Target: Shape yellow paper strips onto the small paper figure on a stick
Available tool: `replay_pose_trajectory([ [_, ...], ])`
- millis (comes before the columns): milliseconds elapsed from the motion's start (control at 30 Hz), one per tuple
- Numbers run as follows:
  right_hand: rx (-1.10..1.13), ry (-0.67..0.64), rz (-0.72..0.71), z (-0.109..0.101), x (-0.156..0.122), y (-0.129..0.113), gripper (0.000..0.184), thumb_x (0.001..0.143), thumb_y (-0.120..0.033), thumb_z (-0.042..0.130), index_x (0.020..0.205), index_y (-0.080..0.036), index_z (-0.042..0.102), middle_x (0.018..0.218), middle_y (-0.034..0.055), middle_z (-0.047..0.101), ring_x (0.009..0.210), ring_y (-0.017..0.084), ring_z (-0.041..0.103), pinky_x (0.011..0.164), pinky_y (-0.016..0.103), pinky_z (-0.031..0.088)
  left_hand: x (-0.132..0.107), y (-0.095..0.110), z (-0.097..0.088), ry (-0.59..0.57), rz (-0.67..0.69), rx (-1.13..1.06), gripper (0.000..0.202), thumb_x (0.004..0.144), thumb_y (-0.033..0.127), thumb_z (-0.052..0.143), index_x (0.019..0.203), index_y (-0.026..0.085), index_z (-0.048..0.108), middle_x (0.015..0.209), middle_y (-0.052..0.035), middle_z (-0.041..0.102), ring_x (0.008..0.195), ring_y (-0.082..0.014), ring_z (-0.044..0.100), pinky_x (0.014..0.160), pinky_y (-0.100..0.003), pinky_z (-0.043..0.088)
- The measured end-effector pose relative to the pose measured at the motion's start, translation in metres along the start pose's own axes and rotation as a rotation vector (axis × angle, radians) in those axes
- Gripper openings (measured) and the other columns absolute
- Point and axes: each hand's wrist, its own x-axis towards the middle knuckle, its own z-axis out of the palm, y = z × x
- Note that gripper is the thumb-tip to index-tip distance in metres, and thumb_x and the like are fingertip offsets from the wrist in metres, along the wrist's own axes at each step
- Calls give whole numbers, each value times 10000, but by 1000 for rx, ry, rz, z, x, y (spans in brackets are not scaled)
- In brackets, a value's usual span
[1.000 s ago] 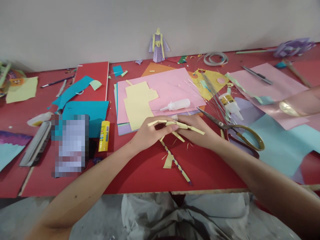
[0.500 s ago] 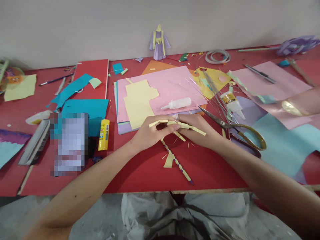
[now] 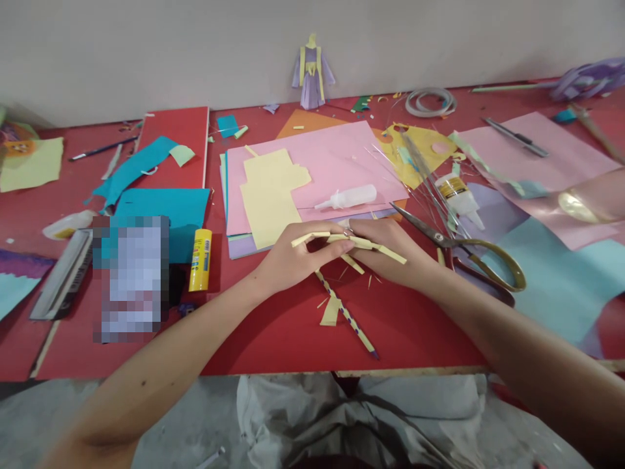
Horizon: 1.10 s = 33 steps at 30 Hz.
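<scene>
A pale yellow folded paper strip [image 3: 361,242], bent into several segments, spans both hands above the red tabletop. My left hand [image 3: 293,257] is closed on it, thumb pressed along its middle. From the other side my right hand [image 3: 385,251] meets the left and grips the same strip; its fingers are mostly hidden. Below the hands lies a spotted yellow pencil [image 3: 355,326], tip toward me, beside a small yellow paper scrap [image 3: 331,312]. Just beyond them a white squeeze bottle [image 3: 354,197] rests on a pink sheet [image 3: 336,146].
Open scissors [image 3: 452,242] and a glue bottle [image 3: 459,198] lie right of my hands. A yellow glue stick [image 3: 200,260] stands left, near a blurred-out object [image 3: 137,273]. A paper doll [image 3: 312,75] leans on the wall. Another person's arm [image 3: 600,195] reaches in at right.
The camera view has shifted slightly. My hands keep nearly the same hold on the paper strip, and the things on the table lie as before.
</scene>
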Motion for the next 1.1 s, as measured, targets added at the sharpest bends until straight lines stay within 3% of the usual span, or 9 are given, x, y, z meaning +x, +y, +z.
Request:
replay_pose_trajectory([
  [1100, -48, -57, -7, -2, -1, -5, 201, 904, -223, 495, 714, -176, 451, 642, -32, 488, 559, 87, 439, 535, 228, 301, -1, -4, -3, -69, 69, 133, 173, 865, 333, 620, 867, 169, 674, 837, -28, 706, 756, -132, 630, 686, -238, 487],
])
